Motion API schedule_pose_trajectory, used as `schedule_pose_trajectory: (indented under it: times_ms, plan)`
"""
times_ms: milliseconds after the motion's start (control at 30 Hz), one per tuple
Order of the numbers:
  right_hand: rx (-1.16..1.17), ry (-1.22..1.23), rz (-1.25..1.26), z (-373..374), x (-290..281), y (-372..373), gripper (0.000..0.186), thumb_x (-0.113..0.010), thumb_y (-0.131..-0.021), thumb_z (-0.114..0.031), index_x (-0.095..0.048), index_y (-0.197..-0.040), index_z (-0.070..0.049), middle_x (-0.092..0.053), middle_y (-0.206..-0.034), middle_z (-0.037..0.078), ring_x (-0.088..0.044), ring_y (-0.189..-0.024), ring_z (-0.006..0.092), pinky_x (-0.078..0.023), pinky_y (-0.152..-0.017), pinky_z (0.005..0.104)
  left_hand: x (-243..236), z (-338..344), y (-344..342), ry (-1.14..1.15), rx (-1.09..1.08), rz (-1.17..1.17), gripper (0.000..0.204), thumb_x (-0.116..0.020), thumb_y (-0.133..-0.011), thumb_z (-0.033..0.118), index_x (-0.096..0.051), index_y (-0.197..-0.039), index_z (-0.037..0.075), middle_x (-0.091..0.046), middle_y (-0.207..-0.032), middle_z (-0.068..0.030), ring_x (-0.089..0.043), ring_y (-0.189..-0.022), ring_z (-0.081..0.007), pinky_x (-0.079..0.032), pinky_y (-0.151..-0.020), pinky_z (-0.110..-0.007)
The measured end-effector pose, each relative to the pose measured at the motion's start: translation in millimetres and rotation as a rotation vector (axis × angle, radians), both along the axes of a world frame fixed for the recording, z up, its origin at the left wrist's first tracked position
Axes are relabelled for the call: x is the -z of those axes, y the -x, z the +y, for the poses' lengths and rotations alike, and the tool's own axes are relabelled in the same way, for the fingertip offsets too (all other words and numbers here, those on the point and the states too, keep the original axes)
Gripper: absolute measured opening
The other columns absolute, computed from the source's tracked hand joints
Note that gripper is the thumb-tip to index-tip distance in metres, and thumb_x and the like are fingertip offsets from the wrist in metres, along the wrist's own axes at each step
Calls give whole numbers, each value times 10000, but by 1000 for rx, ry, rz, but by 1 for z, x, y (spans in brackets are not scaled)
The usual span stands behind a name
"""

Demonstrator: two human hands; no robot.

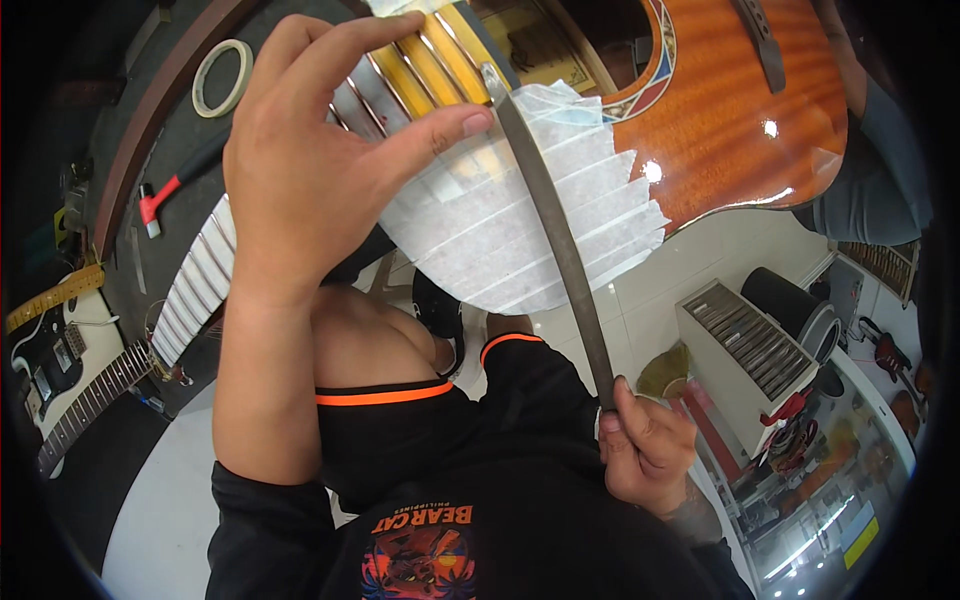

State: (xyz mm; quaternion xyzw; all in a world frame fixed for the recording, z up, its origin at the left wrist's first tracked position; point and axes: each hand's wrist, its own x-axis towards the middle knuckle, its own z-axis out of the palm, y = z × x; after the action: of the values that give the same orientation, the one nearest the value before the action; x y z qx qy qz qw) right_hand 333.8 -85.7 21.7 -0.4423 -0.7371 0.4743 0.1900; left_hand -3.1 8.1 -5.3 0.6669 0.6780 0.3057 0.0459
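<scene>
A glossy orange-brown acoustic guitar [720, 140] lies across the top of the view. Overlapping strips of white masking tape [530, 240] cover part of its body. Yellow strips [420, 65] sit between the bare metal frets at the body end of its fretboard. My left hand [310, 140] spans the fretboard, thumb and index finger spread apart, the thumb close to the tool's tip. A long, flat grey file [555, 225] slants over the taped body, its narrow end at the frets by that thumb. Down at its other end, my right hand [648, 455] is closed around it.
At left are a tape roll [222, 78], a red-headed hammer [155, 205] and a cream electric guitar [75, 350]. To the right, a box of many thin upright pieces [750, 340] stands beside a glass-topped case [820, 500]. A white round surface [160, 500] is behind me.
</scene>
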Motion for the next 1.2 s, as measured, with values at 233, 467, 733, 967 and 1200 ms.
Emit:
schedule_pose_trajectory:
  times_ms: [233, 467, 733, 967, 1200]
  plan:
    - [-53, -152, -77, 9, -7, 17, 546, -731, -800, 138, -661, -1331, 30, -596, -691, 89, -570, -501, 198, -491, -492, 316, 1, -1, 2, 0, 31, -1, 616, -958, -683, 324, -754, -1187, 34, -621, -946, -52, -618, -906, -180, -506, -848, -301]
    - [-72, -229, -76, 68, 0, 90, 549, -727, -833, 117, -641, -1366, 15, -550, -701, 98, -535, -525, 226, -452, -507, 309, 2, -3, 3, 45, -27, -33, 642, -961, -675, 308, -747, -1211, 26, -620, -984, -51, -611, -922, -174, -499, -863, -296]
    - [-90, -259, -118, 5, 3, 17, 591, -739, -777, 130, -627, -1354, 67, -611, -764, 86, -601, -584, 193, -503, -504, 341, -3, 1, -3, 52, -9, -40, 635, -960, -688, 300, -746, -1227, 39, -633, -998, -44, -614, -923, -161, -498, -871, -291]
    - [-93, -196, -17, 70, 3, 77, 584, -745, -775, 136, -655, -1343, 31, -612, -733, 103, -598, -578, 191, -503, -508, 344, 5, -4, 6, 50, -39, -34, 616, -950, -710, 273, -742, -1238, 36, -656, -1024, -47, -627, -946, -154, -492, -896, -282]
    - [-17, 27, 52, 27, 5, 14, 546, -736, -818, 124, -668, -1346, 5, -584, -647, 107, -567, -518, 239, -486, -526, 295, 2, -2, 0, 71, -14, -22, 642, -959, -691, 281, -741, -1243, 37, -662, -1026, -41, -622, -944, -147, -491, -893, -285]
